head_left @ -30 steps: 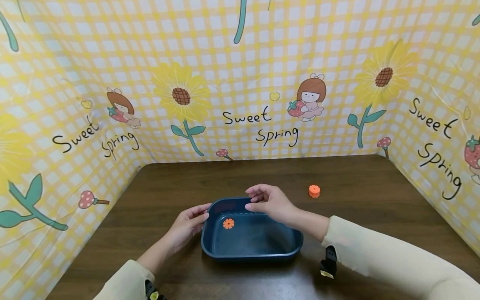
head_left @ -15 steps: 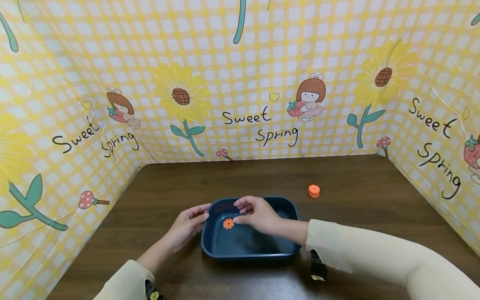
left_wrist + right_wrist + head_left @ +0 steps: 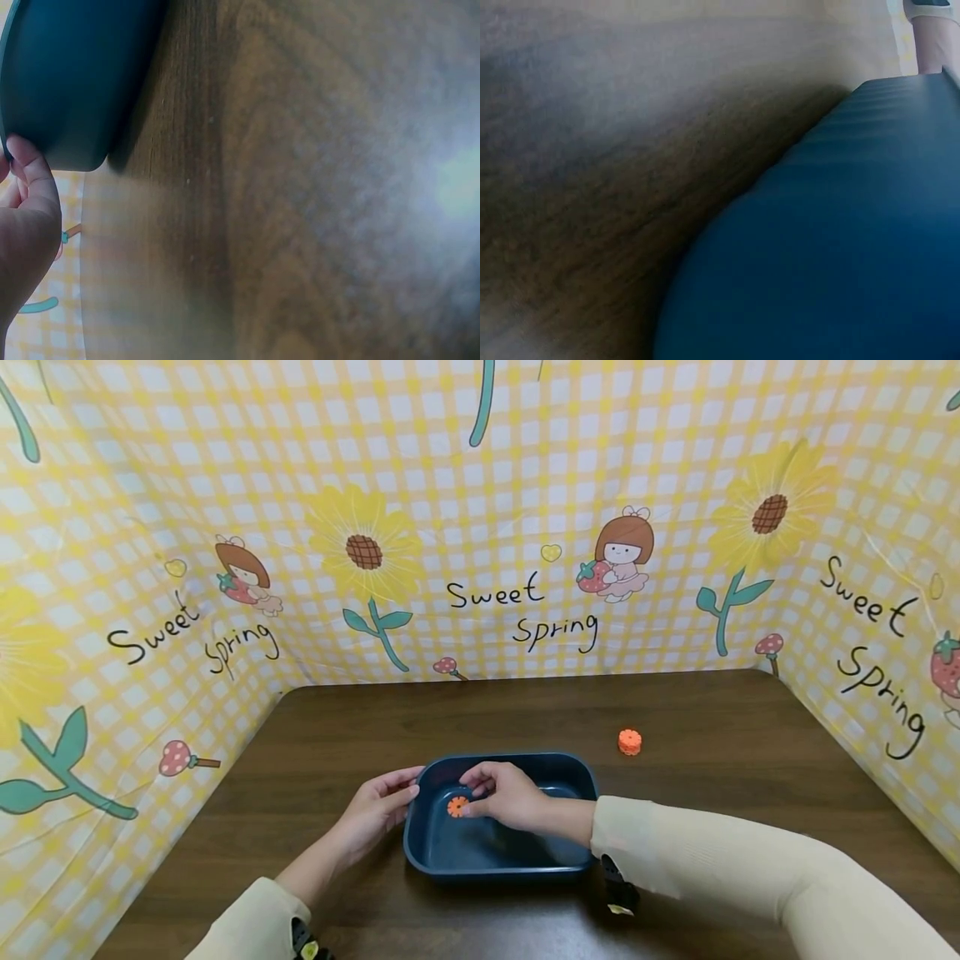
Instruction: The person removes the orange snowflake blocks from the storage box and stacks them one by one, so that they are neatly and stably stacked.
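Observation:
A dark blue plastic basin (image 3: pixel 501 870) stands on the brown table. My left hand (image 3: pixel 371 810) pinches its rim at the left end; in the left wrist view the thumb (image 3: pixel 28 154) lies against the outer wall. A flat orange notched disc (image 3: pixel 456 806) lies on the basin's floor near the left end. My right hand (image 3: pixel 502 797) is inside the basin, its thumb at the disc's right edge and its fingers bent above, apart from the thumb. Whether the thumb touches the disc I cannot tell. The right wrist view has only the basin's outer wall (image 3: pixel 840 247), not the right hand.
A short stack of orange notched discs (image 3: pixel 629 742) stands on the table (image 3: pixel 712 760), behind and right of the basin. A yellow checked cloth (image 3: pixel 495 510) hangs round the back and both sides of the table.
My right hand has moved left and down from over the basin's back rim to beside the disc. My left hand, the basin and the stack have stayed in place.

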A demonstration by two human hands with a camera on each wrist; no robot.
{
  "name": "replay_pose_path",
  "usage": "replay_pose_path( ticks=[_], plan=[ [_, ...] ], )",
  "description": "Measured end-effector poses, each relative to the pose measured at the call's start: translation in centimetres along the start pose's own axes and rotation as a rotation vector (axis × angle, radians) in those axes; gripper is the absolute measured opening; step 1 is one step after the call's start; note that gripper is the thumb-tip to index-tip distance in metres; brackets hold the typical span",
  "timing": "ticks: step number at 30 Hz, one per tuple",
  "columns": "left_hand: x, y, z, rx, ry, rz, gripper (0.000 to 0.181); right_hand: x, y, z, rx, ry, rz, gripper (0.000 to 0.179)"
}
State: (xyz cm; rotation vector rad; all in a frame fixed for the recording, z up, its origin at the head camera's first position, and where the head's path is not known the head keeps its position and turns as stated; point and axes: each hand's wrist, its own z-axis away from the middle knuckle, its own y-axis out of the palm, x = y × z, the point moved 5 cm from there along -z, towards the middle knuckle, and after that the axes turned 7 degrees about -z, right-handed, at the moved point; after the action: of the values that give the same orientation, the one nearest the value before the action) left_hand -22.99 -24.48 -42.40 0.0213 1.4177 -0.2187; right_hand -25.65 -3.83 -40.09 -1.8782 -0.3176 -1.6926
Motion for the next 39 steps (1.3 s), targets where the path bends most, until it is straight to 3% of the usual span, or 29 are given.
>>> replay_pose_path(
  ticks=[14,39],
  plan=[
    [-0.3,0.0,0.2,0.013,0.003,0.004,0.046,-1.3,0.9,-1.2,0.061,0.034,0.09,0.032],
    [-0.1,0.1,0.2,0.036,0.02,0.002,0.048,-1.5,1.9,-1.7,0.11,0.063,0.246,0.042]
  ],
)
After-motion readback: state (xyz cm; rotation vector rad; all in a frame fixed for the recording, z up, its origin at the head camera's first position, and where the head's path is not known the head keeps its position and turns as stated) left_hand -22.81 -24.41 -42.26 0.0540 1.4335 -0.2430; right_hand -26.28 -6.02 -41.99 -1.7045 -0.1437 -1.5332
